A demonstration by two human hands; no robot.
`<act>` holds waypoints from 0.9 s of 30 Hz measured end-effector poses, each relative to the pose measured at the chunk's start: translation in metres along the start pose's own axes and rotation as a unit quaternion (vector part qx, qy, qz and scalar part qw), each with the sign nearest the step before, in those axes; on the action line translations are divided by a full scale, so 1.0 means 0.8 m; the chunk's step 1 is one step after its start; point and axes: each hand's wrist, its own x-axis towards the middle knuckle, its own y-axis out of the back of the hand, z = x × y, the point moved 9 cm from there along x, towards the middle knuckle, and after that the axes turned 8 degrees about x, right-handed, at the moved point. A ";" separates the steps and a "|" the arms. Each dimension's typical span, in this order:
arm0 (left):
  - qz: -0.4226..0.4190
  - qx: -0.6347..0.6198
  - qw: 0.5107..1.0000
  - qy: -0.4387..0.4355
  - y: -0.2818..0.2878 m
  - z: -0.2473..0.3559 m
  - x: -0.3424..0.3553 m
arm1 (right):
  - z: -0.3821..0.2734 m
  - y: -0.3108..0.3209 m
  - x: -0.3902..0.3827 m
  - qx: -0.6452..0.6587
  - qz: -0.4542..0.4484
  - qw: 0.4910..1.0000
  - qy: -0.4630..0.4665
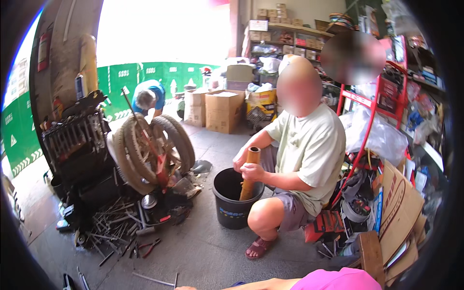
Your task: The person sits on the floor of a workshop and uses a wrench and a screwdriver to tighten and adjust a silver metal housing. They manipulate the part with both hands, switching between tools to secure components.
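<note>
Along the bottom edge, an arm with a pink sleeve (340, 280) reaches leftward; I take it for my right arm. Only a sliver of my right hand (186, 288) shows, and its fingers are cut off by the frame. Beside it lies a thin metal T-handle tool (153, 280) on the floor; whether I touch it cannot be told. My left hand is out of view. In front, a squatting person in a pale T-shirt (314, 145) holds a bamboo tube (249, 179) with both hands, its lower end inside a black bucket (233, 208).
Loose wrenches and rods (113, 224) lie scattered at left, near red-handled pliers (151, 248). Tyred wheels (130, 154) stand beside a tool rack (79, 140). Another person (150, 94) bends behind them. Cardboard boxes (223, 111), a red hand truck (369, 104) and cardboard sheets (398, 203) stand around.
</note>
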 end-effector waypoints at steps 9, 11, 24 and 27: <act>0.084 -0.230 0.965 -0.096 -0.054 -0.056 0.079 | -0.130 0.037 -0.073 0.152 0.139 0.930 0.305; 0.137 -0.229 0.955 -0.129 -0.035 -0.049 0.072 | -0.126 0.007 -0.093 0.167 0.042 0.963 0.206; 0.294 -0.420 0.859 0.004 0.010 -0.129 0.001 | -0.208 -0.055 -0.175 0.107 -0.128 0.956 0.241; 0.284 -0.396 0.873 -0.003 0.017 -0.125 0.001 | -0.208 -0.059 -0.173 0.153 -0.127 0.949 0.243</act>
